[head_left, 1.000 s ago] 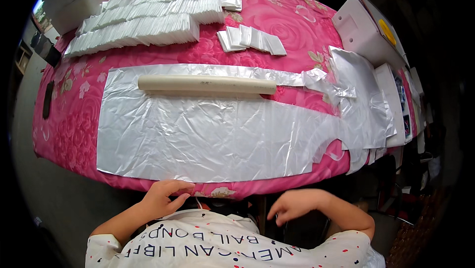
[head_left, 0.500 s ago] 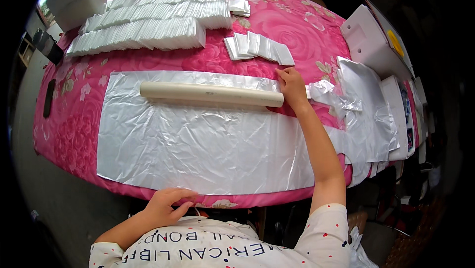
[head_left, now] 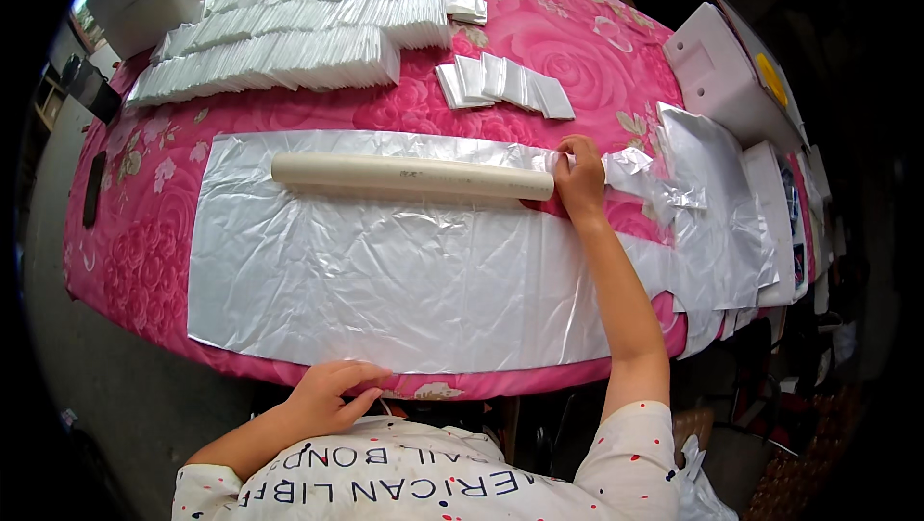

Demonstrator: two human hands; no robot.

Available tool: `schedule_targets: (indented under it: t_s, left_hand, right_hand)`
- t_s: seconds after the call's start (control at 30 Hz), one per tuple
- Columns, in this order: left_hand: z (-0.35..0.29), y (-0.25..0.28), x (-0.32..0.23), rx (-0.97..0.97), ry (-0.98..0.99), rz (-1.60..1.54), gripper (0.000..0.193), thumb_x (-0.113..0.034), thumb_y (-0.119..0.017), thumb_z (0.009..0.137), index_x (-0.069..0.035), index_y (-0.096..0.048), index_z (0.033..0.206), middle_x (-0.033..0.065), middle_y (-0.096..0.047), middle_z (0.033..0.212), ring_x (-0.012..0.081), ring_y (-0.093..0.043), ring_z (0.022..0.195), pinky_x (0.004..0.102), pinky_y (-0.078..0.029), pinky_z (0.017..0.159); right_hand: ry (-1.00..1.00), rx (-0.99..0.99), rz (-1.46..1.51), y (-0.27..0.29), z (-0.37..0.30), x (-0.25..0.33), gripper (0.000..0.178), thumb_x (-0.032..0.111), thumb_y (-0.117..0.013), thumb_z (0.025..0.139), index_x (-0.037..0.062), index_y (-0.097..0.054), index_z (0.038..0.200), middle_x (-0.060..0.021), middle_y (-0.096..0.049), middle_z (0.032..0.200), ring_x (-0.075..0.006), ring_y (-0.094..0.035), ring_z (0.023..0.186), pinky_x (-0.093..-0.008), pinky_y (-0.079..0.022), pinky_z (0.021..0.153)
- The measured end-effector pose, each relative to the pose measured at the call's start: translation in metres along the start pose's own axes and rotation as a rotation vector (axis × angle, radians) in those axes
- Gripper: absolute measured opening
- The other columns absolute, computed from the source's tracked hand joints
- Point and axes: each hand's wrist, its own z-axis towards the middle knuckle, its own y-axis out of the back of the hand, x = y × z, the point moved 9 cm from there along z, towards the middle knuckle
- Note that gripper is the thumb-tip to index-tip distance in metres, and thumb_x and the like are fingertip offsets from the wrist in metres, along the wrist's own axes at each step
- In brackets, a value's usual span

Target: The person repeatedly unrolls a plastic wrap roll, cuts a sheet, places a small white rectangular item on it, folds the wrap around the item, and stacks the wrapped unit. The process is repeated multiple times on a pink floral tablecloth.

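Observation:
A white plastic bag (head_left: 385, 290) lies spread flat and a little wrinkled on the table, its cut-out side with strap-like strips toward the right. Across its far part rests a long cream-coloured tube (head_left: 414, 176). Just past the tube's right end, my right hand (head_left: 580, 179) is closed, thumb and fingers pinching the bag's far strip; the fingertips are partly hidden. My left hand (head_left: 337, 394) lies at the table's front edge, fingers stretched along the bag's near edge and thumb apart, holding nothing.
Beyond the bag stand long rows of folded white packets (head_left: 279, 54), with a fanned group of packets (head_left: 505, 84) nearer. More plastic bags (head_left: 717, 213) are piled at right, beside a white foam box (head_left: 722, 74). A dark flat object (head_left: 94, 189) lies at the left edge.
My right hand has shifted slightly right, and its fingers have closed on the bag's far strip beside the tube. My left hand has stayed at the near edge.

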Motion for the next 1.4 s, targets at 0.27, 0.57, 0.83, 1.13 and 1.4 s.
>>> schedule_targets:
  t_s: [0.27,0.57,0.83,1.13,1.4]
  left_hand:
    - [0.044,0.035,-0.033,-0.269,-0.300,0.362,0.032,0.000,-0.065,0.072,-0.006,-0.062,0.104,0.0108,-0.065,0.100,0.0275,-0.062,0.088,0.0340,-0.051,0.073]
    - [0.161,0.040,-0.034,-0.445,-0.438,0.794,0.056,-0.007,-0.066,0.073,-0.004,-0.046,0.125,0.0123,-0.042,0.133,0.0313,-0.042,0.120,0.0412,-0.032,0.102]
    - [0.191,0.046,-0.021,-0.357,-0.359,0.991,0.050,-0.004,-0.067,0.069,-0.008,-0.054,0.117,0.0102,-0.053,0.112,0.0302,-0.048,0.107,0.0424,-0.038,0.094]
    - [0.130,-0.078,-0.068,0.253,-0.722,0.933,0.032,-0.008,-0.058,0.077,-0.010,-0.057,0.108,0.0056,-0.053,0.111,0.0232,-0.043,0.121,0.0547,-0.024,0.106]
    - [0.124,-0.115,-0.070,0.263,-0.667,1.028,0.027,-0.010,-0.058,0.078,-0.008,-0.051,0.104,0.0077,-0.049,0.119,0.0263,-0.032,0.131,0.0588,-0.024,0.106]
  right_hand:
    - [0.016,0.282,0.050,0.027,-0.111,0.113,0.046,0.006,-0.059,0.077,0.0013,-0.049,0.121,-0.0184,-0.044,0.129,-0.0352,-0.042,0.119,-0.0431,-0.035,0.100]
    - [0.069,0.609,-0.170,0.041,-0.187,0.086,0.065,0.036,-0.059,0.083,0.0054,-0.036,0.136,-0.0180,-0.026,0.145,-0.0338,-0.024,0.134,-0.0449,-0.020,0.109]
    - [-0.178,0.384,-0.576,0.147,-0.182,-0.078,0.061,0.036,-0.054,0.087,0.0034,-0.038,0.135,-0.0199,-0.032,0.141,-0.0361,-0.030,0.130,-0.0460,-0.022,0.107]
    - [-0.356,-0.088,-0.987,0.236,-0.169,-0.077,0.049,0.007,-0.048,0.083,-0.0006,-0.041,0.130,-0.0209,-0.035,0.139,-0.0368,-0.027,0.132,-0.0500,-0.019,0.108]
    - [0.011,0.415,-0.219,0.091,-0.170,0.007,0.054,0.025,-0.053,0.087,-0.0034,-0.040,0.131,-0.0193,-0.035,0.141,-0.0343,-0.031,0.131,-0.0416,-0.024,0.108]
